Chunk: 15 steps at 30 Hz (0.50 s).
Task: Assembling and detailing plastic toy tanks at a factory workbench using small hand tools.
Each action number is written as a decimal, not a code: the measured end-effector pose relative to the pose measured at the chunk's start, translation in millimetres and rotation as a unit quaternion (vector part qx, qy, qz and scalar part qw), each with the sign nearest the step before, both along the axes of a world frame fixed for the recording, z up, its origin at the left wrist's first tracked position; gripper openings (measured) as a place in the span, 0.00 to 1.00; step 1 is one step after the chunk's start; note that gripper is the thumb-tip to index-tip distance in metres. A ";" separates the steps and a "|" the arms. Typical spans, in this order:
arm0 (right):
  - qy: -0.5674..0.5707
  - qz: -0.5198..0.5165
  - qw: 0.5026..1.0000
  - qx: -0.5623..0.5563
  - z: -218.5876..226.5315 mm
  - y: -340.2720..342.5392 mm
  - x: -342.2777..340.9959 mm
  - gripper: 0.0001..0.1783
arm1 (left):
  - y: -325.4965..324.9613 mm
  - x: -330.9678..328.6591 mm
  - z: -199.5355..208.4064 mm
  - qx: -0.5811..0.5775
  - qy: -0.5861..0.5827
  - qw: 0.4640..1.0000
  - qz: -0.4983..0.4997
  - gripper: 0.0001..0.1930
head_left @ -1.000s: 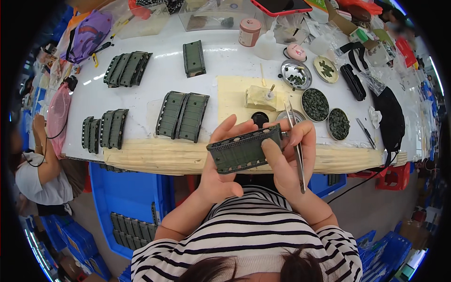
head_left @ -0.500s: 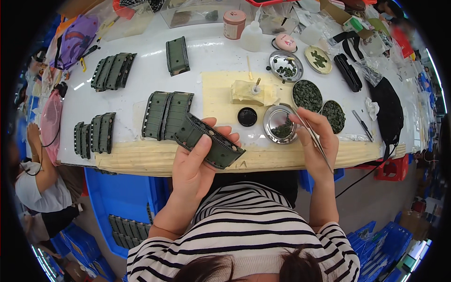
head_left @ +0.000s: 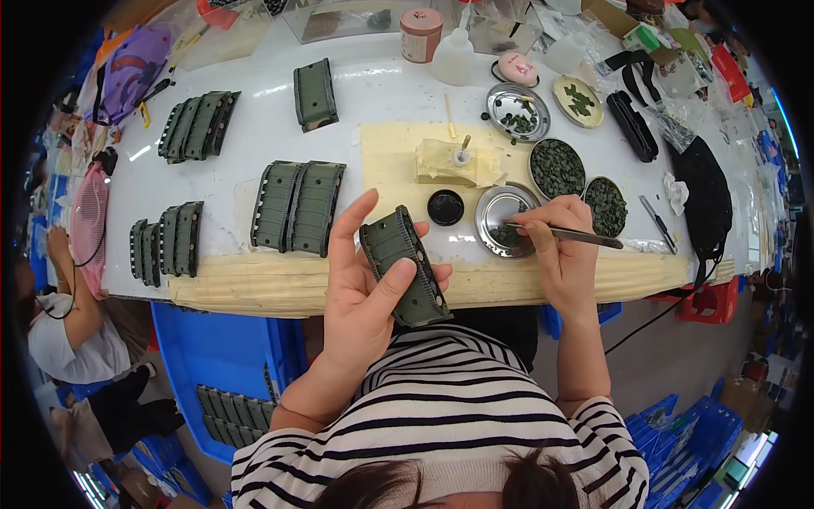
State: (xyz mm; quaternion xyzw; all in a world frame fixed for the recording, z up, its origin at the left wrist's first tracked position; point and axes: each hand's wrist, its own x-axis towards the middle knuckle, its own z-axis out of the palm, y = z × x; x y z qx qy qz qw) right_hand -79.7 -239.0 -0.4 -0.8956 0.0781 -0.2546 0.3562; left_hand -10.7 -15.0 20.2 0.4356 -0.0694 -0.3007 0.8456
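A dark green curved panel with a ridged, studded edge (head_left: pixel 392 242) rests tilted in my left hand (head_left: pixel 352 297), gripped under the thumb above the table's front edge. In my right hand (head_left: pixel 566 254) are metal tweezers (head_left: pixel 593 237), held nearly level with their tips down in a shiny metal dish (head_left: pixel 490 202). Small dark green pieces (head_left: pixel 506 237) lie in that dish by the tips. Two similar panels (head_left: pixel 297 208) stand side by side on the table to the left of my left hand. A round black-filled pot (head_left: pixel 445 207) sits left of the dish.
More green panels (head_left: pixel 199 127) stand at the left. Round tins of green pieces (head_left: pixel 557 168) adjoin the dish. Behind the black pot is a taped block with a small bottle (head_left: pixel 458 163). A knife (head_left: pixel 657 222) lies right; a blue bin (head_left: pixel 191 339) holds panels below. Another person (head_left: pixel 76 331) sits far left.
My right hand has lowered, bringing the tweezer tips into the metal dish. My left hand has shifted slightly right and turned the panel more upright, with the index finger now lifted away.
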 end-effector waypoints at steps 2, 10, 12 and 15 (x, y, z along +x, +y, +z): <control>-0.005 0.005 1.000 -0.003 0.0 0.4 1.3 0.03 | 1.5 -1.6 -6.1 -0.006 -0.002 1.000 -0.009 0.20; -0.003 0.002 1.000 0.003 2.2 2.2 3.0 0.04 | 2.6 -2.2 -8.6 0.001 0.003 1.000 -0.031 0.07; -0.002 0.005 1.000 0.000 1.8 1.6 3.0 0.04 | 2.6 -1.9 -8.6 0.001 0.003 0.999 -0.033 0.07; 0.001 0.007 1.000 0.005 0.2 1.0 2.9 0.04 | 2.6 -1.7 -8.9 0.002 -0.002 0.999 -0.036 0.07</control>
